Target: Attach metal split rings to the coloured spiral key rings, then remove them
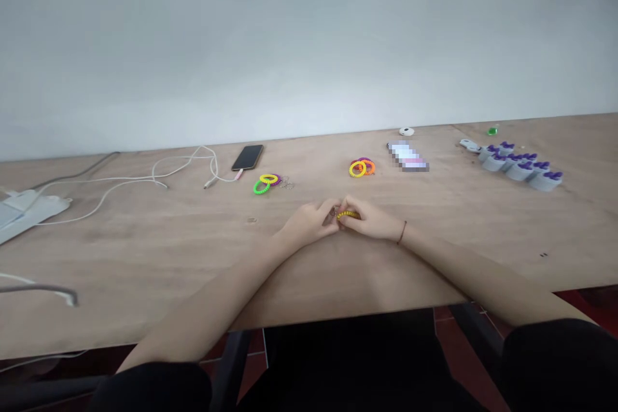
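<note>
My left hand [309,222] and my right hand [369,219] meet over the middle of a plywood table [145,251]. Between my fingers is a yellow plastic coil band [348,214], partly hidden by them. My right hand grips it. My left fingertips pinch a small metal ring [333,213] against the band's end, though the ring is hard to make out. Just beyond my hands lie a pile of yellow, orange and purple coil bands [362,167] and a pile of green, yellow and purple coil bands [267,183]. Several small metal rings [287,183] lie beside the second pile.
A black smartphone [248,158] on a white cable [183,167] lies at the back left, near a white flat object [29,209]. A pixelated item [408,156] sits back right. Further right stand several grey holders with purple tops [519,167]. A wall borders the table's far edge.
</note>
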The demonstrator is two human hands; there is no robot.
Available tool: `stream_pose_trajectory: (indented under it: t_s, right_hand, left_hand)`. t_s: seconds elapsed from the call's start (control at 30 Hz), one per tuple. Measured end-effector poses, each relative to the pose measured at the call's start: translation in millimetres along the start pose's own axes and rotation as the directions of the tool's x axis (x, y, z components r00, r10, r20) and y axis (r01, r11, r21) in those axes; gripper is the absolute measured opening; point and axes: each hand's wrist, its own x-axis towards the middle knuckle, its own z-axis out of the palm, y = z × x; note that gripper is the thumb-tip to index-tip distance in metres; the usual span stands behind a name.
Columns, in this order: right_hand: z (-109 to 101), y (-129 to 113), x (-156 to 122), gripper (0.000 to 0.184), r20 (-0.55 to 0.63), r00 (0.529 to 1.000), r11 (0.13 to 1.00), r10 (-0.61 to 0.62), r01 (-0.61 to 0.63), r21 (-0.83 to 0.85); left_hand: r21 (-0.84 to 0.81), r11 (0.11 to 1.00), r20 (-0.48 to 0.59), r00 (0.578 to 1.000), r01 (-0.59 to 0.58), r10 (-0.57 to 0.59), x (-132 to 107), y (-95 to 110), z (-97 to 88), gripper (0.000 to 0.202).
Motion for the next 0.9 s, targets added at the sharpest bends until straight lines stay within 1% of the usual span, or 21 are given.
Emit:
stream_pose_trajectory:
  t_s: [0.1, 0.2, 0.33, 0.43, 0.57, 0.67, 0.77, 0.83, 0.9]
  right_hand:
    - [-0.9, 1.7, 0.1, 0.007, -0.001, 1.0, 0.997, 0.005, -0.005, 0.071]
    - [-1.5, 4.4, -0.1, 0.008, 0.004, 1.0, 0.992, 0.016, -0.017, 0.125]
    - [-2.0, 4.1, -0.9, 0.01, 0.012, 1.0, 0.989, 0.025, -0.027, 0.146]
    - [-1.9, 2.0, -1.6, 0.011, 0.006, 0.999, 0.99, 0.031, -0.032, 0.138]
    - [-1.5, 1.1, -2.0, 0.015, -0.005, 0.999, 0.989, 0.035, -0.034, 0.142]
    - [-1.1, 1.4, -2.3, 0.014, 0.005, 1.0, 0.991, 0.023, -0.023, 0.133]
    - [1.0, 3.1, -2.4, 0.012, 0.004, 1.0, 0.994, -0.006, 0.006, 0.111]
    - [3.5, 5.5, -2.1, 0.013, -0.032, 0.999, 0.998, -0.011, 0.013, 0.064]
    - [6.2, 8.0, -1.6, 0.014, -0.084, 0.996, 1.0, -0.012, 0.012, 0.007]
  left_hand:
    - [0.017, 1.0, -0.006, 1.0, -0.016, 0.016, 0.9, 0.0, -1.9, 0.02]
    - [-0.002, 0.999, -0.004, 0.999, -0.033, 0.033, 1.8, -1.6, -3.9, 0.018]
    - [-0.076, 0.996, 0.047, 0.998, -0.047, 0.05, 2.2, -8.3, -5.4, 0.02]
    - [-0.136, 0.99, 0.082, 0.996, -0.027, 0.039, 1.8, -14.0, -6.1, 0.023]
    - [-0.155, 0.988, 0.085, 0.996, 0.023, -0.01, 1.3, -14.9, -6.1, 0.023]
    - [-0.158, 0.985, 0.01, 0.998, 0.063, -0.062, 1.9, -9.1, -4.5, 0.021]
    - [-0.203, 0.966, -0.059, 0.983, 0.158, -0.173, 3.3, -1.3, -1.7, 0.021]
    - [-0.252, 0.944, -0.062, 0.97, 0.211, -0.233, 3.9, 2.2, 0.1, 0.019]
    - [-0.279, 0.935, -0.058, 0.968, 0.22, -0.245, 3.9, 3.0, 1.1, 0.018]
